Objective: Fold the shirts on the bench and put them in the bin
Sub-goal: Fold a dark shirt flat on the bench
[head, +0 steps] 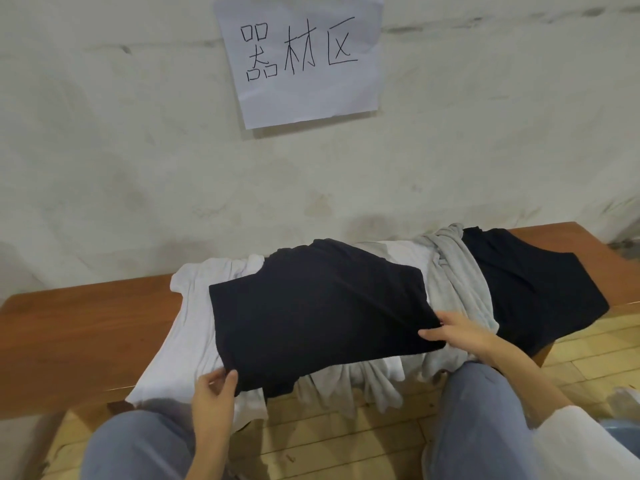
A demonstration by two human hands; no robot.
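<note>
A dark navy shirt lies partly folded on top of the pile on the wooden bench. My left hand pinches its near left corner. At the near right corner my right hand grips the edge. Under it lie a white shirt and a light grey shirt, both hanging over the bench's front edge. Another dark shirt is spread at the right end of the bench.
A white wall with a handwritten paper sign rises right behind the bench. My knees in blue jeans are close to the bench front. The floor is pale wood. A blurred bluish object shows at the lower right edge.
</note>
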